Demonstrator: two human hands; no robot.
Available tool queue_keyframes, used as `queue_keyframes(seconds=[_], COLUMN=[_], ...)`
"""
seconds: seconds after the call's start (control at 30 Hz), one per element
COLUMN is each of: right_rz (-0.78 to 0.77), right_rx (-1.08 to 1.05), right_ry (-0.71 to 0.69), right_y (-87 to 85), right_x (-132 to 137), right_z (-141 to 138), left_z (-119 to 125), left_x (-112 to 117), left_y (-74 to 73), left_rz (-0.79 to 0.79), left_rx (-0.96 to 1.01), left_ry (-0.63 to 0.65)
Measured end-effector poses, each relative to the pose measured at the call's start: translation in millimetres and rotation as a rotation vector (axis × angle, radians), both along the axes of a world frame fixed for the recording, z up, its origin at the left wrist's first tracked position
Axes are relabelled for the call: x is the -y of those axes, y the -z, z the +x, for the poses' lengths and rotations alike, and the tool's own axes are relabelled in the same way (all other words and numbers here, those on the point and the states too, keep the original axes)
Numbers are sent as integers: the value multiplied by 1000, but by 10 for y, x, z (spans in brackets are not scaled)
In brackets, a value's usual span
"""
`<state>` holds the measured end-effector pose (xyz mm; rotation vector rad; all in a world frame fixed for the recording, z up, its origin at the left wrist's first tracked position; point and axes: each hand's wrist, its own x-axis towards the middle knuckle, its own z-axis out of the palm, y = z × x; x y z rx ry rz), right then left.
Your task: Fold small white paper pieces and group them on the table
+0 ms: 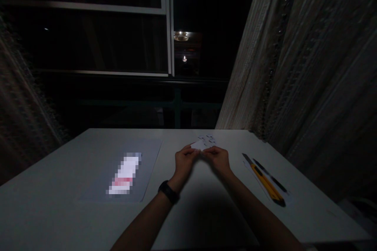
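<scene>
Both hands meet over the middle of the white table (188, 219). My left hand (185, 159) pinches the near left edge of a small piece of white paper (200, 144). On its other side my right hand (218, 157) pinches the same paper, fingertips almost touching those of the left. Dark handwritten marks show on white paper just beyond the fingers; whether that is the held piece or another one under it I cannot tell. A dark band (169, 192) circles my left wrist.
On the left a lit, blurred-out phone (125, 172) lies on a sheet of paper (151, 168). To the right rest a yellow utility knife (265, 182) and a dark pen (271, 175). Behind the table are a dark window (169, 43) and a curtain (250, 66).
</scene>
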<state>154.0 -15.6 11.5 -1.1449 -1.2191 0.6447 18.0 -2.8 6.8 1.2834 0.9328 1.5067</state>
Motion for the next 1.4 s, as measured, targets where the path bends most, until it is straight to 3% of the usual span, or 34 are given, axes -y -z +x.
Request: queue_keyframes(seconds=[0.2,0.47,0.7,0.93,1.2,1.4], right_rz=[2,-56,-21,14,14,17], right_rx=[-26,-151,-172,-187,-166,-172], right_ry=[-21,-197,-116,-55,-46,-44], right_y=[12,6,3,47,36,18], right_x=[12,3,19,-5,10,19], right_z=[-8,-27,-37,-34,-43,-40], left_z=[-2,-33,-25,14,36,11], left_x=[48,-6,30,82,71,74], left_y=[-42,-17,-51,-62,-51,-39], left_rz=[44,18,73,-25,-90,-244], left_rx=[55,69,9,113,300,319], left_ry=[95,21,1,96,114,196])
